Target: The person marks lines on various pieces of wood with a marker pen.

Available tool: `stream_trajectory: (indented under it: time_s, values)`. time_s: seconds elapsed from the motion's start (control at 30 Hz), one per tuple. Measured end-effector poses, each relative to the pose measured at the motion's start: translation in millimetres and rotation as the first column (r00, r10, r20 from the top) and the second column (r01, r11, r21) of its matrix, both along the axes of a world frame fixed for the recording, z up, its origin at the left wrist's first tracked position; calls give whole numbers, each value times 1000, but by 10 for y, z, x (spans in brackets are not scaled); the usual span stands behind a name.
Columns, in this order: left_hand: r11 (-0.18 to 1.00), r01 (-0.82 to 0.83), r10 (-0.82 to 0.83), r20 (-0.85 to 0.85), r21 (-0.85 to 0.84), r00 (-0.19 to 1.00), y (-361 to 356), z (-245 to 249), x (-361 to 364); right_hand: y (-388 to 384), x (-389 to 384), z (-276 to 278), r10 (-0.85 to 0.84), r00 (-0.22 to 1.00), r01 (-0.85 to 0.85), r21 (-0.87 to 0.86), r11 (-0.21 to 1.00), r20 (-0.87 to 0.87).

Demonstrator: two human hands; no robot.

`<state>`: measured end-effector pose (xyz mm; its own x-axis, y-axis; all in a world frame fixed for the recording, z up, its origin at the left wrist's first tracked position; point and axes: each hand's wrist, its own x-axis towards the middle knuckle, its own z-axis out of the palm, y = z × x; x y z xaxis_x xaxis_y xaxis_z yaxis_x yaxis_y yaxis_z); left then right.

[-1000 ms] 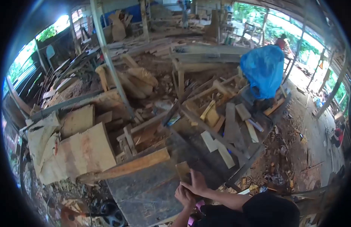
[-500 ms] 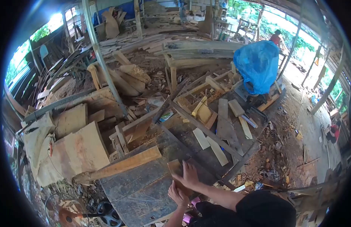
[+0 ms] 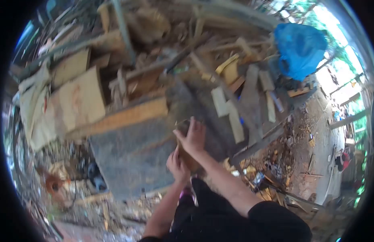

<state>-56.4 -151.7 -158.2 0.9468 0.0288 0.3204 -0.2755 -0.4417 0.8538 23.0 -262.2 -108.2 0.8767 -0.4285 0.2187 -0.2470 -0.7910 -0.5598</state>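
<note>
A short brown wooden board (image 3: 189, 162) lies on the dark worktable (image 3: 130, 155), close to its near edge. My right hand (image 3: 193, 139) lies over the board's far part, thumb toward the left edge and fingers on the far right side. Lower down, my left hand (image 3: 179, 166) presses its fingers along the board's left edge. Both hands hold the board, and they cover much of it. Motion blur hides the finer finger contacts.
A thick timber (image 3: 126, 115) lies along the table's far left side. Pale wood strips (image 3: 235, 121) rest to the right. A blue plastic cover (image 3: 300, 50) stands beyond them. Large pale sheets (image 3: 80, 99) lie at left, and wood scraps (image 3: 275, 163) litter the ground.
My view has tipped downward and blurred, so the table sits higher in the picture. Both hands stay on the wooden board.
</note>
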Motion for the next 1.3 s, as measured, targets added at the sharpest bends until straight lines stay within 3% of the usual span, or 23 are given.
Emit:
stream_trajectory:
  time_s: [0.03, 0.1, 0.17, 0.23, 0.3, 0.37, 0.47, 0.57, 0.63, 0.73, 0.77, 0.83, 0.9, 1.0, 1.07, 1.17, 1.27, 1.3]
  values:
    - [999, 39, -39, -14, -16, 999, 33, 13, 2, 81, -390, -70, 28, 998, -27, 26, 999, -53]
    - [999, 48, -47, -20, 13, 999, 85, -4, -19, 150, -939, -53, 66, 998, -66, 26, 997, 6]
    - [999, 50, -51, -46, -9, 998, 58, 56, 29, 126, -891, -53, 75, 997, -76, -46, 996, -16]
    - [998, 56, -57, 54, 13, 997, 59, -13, 27, 87, -624, -4, 54, 998, -57, -86, 995, -38]
    - [999, 46, -46, 14, 27, 999, 69, -13, 29, 10, 0, -35, 60, 989, -36, -179, 983, 133]
    - [999, 46, -46, -3, 29, 999, 61, 16, 6, -46, 399, -6, 5, 994, 8, -122, 992, 111]
    - [999, 35, -35, 9, 11, 999, 43, 44, 8, -74, 354, 5, -4, 997, 14, -144, 990, 71]
    - [999, 31, -31, 17, -8, 999, 52, 75, 17, 16, -409, -82, 59, 993, -48, -106, 993, 105]
    - [1000, 25, -25, 14, -12, 1000, 54, 21, 13, 163, -971, -49, 57, 997, -59, -41, 997, -53]
    - [999, 33, -33, -16, -4, 999, 67, 65, 11, 135, -728, 51, 74, 996, -81, -160, 984, -51]
    - [999, 35, -35, -16, -3, 999, 66, 54, 3, 84, -442, 33, 77, 997, -74, -99, 992, 29]
    - [1000, 18, -18, -23, -8, 1000, 61, 32, 10, -22, 209, -30, 82, 989, -60, -180, 982, 120]
    - [998, 21, -22, -9, -53, 1000, 58, 24, -11, -52, 623, -13, -7, 1000, 8, -150, 989, 11]
    - [999, 27, -28, -19, -44, 999, 63, 53, -2, -31, 372, 27, 1, 995, 13, -141, 990, 103]
    - [999, 30, -31, -17, -42, 999, 64, 53, -2, 38, -202, 28, 46, 990, -31, -110, 993, 137]
    - [999, 20, -20, -5, -39, 1000, 72, 50, 19, 176, -946, 31, 94, 995, -95, -133, 986, -18]
    - [999, 17, -18, -10, -33, 1000, 80, 71, 7, 97, -500, 79, 105, 994, -99, -188, 977, 20]
    - [999, 20, -21, -10, -35, 1000, 73, 53, 6, 28, -202, 35, 113, 986, -80, -249, 965, 121]
